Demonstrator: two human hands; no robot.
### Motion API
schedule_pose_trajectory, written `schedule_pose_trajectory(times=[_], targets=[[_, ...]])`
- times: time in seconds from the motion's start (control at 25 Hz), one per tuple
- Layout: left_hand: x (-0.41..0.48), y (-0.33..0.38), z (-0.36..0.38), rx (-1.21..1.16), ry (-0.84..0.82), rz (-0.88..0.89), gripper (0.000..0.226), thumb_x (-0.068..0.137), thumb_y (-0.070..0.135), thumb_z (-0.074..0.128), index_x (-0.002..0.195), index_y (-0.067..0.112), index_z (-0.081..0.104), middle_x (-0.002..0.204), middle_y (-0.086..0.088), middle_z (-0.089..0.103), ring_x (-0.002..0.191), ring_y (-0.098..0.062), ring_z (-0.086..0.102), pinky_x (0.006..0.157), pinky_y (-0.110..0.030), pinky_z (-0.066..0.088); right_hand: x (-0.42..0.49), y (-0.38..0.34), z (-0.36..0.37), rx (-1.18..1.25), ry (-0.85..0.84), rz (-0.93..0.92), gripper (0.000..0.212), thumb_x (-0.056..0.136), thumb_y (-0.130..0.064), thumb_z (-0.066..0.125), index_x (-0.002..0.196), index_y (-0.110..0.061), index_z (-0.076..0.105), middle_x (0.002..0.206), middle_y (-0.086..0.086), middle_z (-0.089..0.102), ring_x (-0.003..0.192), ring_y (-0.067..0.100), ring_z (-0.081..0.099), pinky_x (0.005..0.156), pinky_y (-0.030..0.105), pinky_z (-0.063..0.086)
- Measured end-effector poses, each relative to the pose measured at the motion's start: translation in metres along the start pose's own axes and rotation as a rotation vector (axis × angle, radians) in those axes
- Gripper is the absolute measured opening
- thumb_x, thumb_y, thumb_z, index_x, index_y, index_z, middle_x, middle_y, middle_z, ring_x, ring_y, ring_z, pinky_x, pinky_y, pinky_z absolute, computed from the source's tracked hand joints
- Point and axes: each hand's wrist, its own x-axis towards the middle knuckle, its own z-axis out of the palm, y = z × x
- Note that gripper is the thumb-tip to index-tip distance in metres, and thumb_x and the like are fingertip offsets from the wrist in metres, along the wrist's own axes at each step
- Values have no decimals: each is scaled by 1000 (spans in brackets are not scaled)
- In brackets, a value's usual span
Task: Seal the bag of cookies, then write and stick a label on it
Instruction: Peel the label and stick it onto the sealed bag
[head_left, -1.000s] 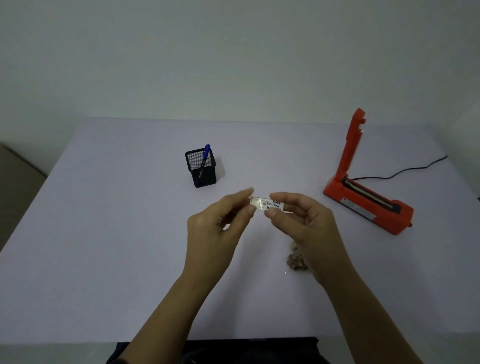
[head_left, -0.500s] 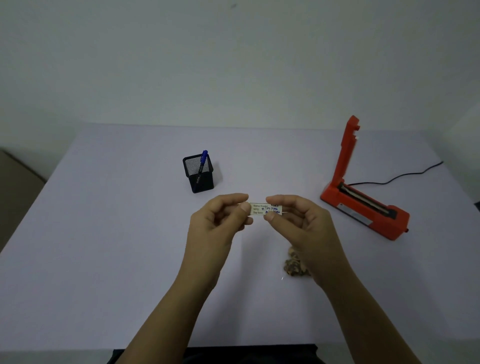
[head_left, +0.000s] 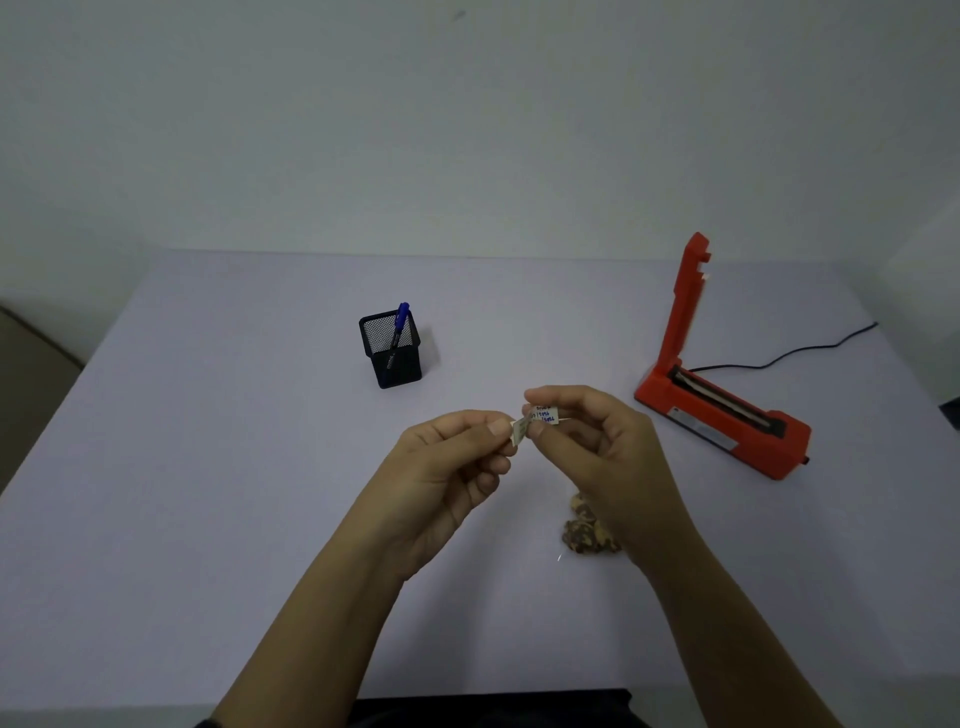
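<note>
A small white label (head_left: 540, 417) with blue handwriting is held above the table between both hands. My left hand (head_left: 452, 467) pinches its left end, which is bent downward. My right hand (head_left: 597, 447) pinches the right part between thumb and forefinger. The clear bag of cookies (head_left: 584, 532) lies on the table beneath my right hand and wrist, which hide part of it.
A black mesh pen holder (head_left: 390, 351) with a blue pen (head_left: 399, 322) stands behind the hands to the left. An orange heat sealer (head_left: 727, 415) with its arm raised sits at the right, its black cord (head_left: 789, 353) trailing right. The table (head_left: 208, 467) is pale lilac.
The label was held flat between both hands; now its left end is bent down under my left fingers and the hands have drawn closer together.
</note>
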Motion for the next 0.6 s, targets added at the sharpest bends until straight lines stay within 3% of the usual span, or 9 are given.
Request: schedule_pose_trajectory(times=[0.2,0.28,0.32,0.4,0.48,0.6], targets=[[-2,0,-2,91,45,30,25,84,6,58,66,12,75,60,-2,64,52,-7,55,53,-15,49,-4,0,-1,-44,-15,-16,27,84,-3,63,108,-16,63,91,-8,68,73,-1,65,65,11,49],[-3,0,-2,176,76,79,25,87,8,57,70,14,75,62,-1,65,56,-8,55,58,-18,48,-7,2,2,-172,44,-84,35,83,-17,67,115,-24,56,104,-19,58,88,-7,59,73,8,47],[-3,-1,-2,226,99,103,24,87,10,58,72,16,75,64,0,65,58,-8,55,62,-21,48,-8,3,3,-283,109,-156,35,80,-27,67,112,-28,54,107,-20,54,96,-5,55,79,7,44],[-3,-3,-2,329,147,146,19,87,15,60,76,19,75,66,1,67,62,-8,56,67,-26,46,-10,5,6,-393,186,-262,26,75,-38,61,97,-26,58,99,-15,58,92,0,53,78,5,40],[-4,-6,-2,399,162,175,15,87,19,60,80,20,74,67,4,67,63,-5,58,68,-26,47,-13,7,9,-391,149,-265,23,76,-40,57,87,-22,65,87,-10,65,86,2,55,74,1,37],[-5,-8,-3,432,163,176,14,87,20,61,82,21,74,68,5,68,63,-3,59,69,-25,48,-16,10,10,-366,111,-188,27,77,-42,62,86,-18,70,83,-9,69,89,2,58,75,-1,36]])
